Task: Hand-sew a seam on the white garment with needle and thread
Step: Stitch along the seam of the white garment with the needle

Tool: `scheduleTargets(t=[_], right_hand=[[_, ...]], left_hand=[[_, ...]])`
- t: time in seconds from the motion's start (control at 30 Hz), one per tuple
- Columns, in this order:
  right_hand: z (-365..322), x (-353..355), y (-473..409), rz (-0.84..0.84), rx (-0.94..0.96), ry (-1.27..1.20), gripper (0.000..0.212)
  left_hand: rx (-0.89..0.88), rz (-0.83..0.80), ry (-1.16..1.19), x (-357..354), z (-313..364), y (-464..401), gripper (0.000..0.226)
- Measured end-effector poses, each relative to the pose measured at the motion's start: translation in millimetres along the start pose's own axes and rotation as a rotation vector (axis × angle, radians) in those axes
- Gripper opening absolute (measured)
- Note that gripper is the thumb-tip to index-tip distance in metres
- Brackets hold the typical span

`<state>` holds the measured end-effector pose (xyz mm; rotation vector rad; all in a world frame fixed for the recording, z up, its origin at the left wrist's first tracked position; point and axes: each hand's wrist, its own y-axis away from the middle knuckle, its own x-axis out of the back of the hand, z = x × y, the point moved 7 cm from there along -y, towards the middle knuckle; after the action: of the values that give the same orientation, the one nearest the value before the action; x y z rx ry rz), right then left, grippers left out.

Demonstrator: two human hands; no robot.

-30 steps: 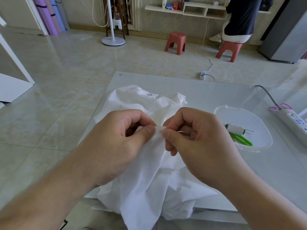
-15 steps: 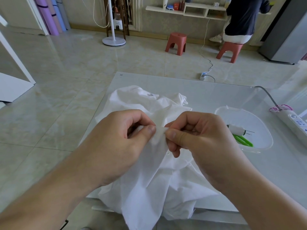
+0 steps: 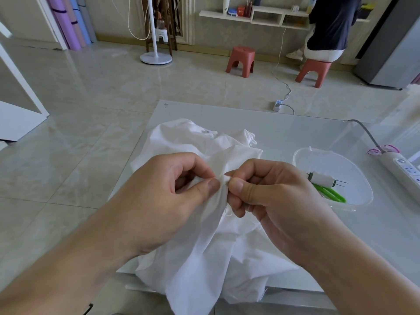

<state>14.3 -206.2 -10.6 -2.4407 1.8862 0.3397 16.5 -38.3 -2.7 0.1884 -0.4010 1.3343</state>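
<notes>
Glass surface [image 3: 284, 123] mid-frame: left hand [image 3: 159, 201] and right hand [image 3: 277, 201] both pinching white garment [image 3: 204, 269]; needle probably hidden.

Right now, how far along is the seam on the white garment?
Done: no finished stitches can be made out. In hand: left hand and right hand both pinch one fold of the white garment; the needle isn't visible. Left: most or all of the seam, then trimming; the green scissors and thread spool lie in the clear tray.
</notes>
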Motion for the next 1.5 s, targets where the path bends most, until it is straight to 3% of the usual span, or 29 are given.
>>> scheduleTargets(t=[0.1, 0.23, 0.37, 0.57, 1.07, 1.5], right_hand=[[1, 0, 1, 0.001, -0.02, 0.002, 0.014], [2, -2, 0, -0.012, -0.03, 0.043, 0.019], [5, -1, -1, 0.001, -0.057, 0.047, 0.009], [6, 0, 1, 0.028, -0.101, 0.045, 0.014], [8, -1, 1, 0.029, -0.139, -0.047, 0.015], [3, 2, -3, 0.004, -0.04, 0.134, 0.019]], left_hand=[[-0.004, 0.009, -0.011, 1, 0, 0, 0.011], [-0.007, -0.003, 0.004, 0, 1, 0, 0.025], [-0.001, -0.009, -0.008, 0, 2, 0, 0.031], [0.001, 0.008, 0.009, -1, 2, 1, 0.025], [0.156, -0.101, 0.289, -13, -8, 3, 0.027], [0.13, -0.064, 0.245, -8, -5, 1, 0.026]])
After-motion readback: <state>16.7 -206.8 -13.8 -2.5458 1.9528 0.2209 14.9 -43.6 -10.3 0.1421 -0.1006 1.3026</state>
